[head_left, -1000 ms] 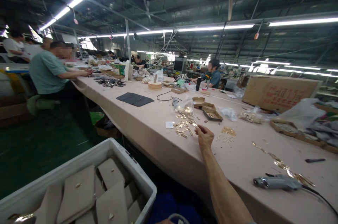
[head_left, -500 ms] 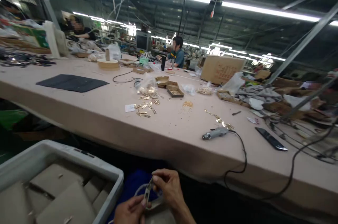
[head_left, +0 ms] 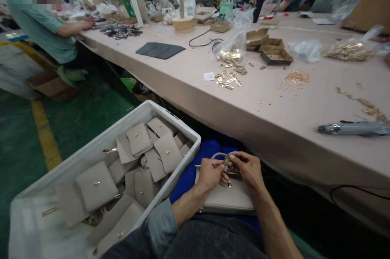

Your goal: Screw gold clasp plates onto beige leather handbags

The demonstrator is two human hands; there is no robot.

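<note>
- We see our left hand (head_left: 211, 173) with its fingers curled in, their tips closed on a small metal plate (head_left: 226, 160).
- Our right hand (head_left: 248, 169) pinches the same plate between thumb and forefinger, its other fingers bent; the two hands nearly meet.
- The plate sits between our fingertips, above a pale beige handbag (head_left: 225, 200) that lies in front of our body, its curved handle (head_left: 218, 155) just behind the plate.
- Blue material (head_left: 185, 169) shows under and beside the handbag.
- To our left we have a white plastic bin (head_left: 166, 113) holding many beige bag pieces (head_left: 96, 183), most with a small metal fitting, lying at various angles.
- Ahead of us runs a long table (head_left: 189, 70) with a pinkish cover; on it we find loose gold plates (head_left: 227, 82) beside a white label (head_left: 209, 76), and a clear plastic bag (head_left: 233, 49) just behind them.
- Further right we see cardboard boxes (head_left: 276, 56), a scatter of tiny gold bits (head_left: 297, 77) and a grey power tool (head_left: 356, 128).
- A dark flat sheet (head_left: 160, 50) lies near the table's edge.
- At far left, a co-worker in a teal shirt (head_left: 38, 25) sits at the table; a yellow stripe (head_left: 44, 133) crosses the green floor (head_left: 94, 106).
</note>
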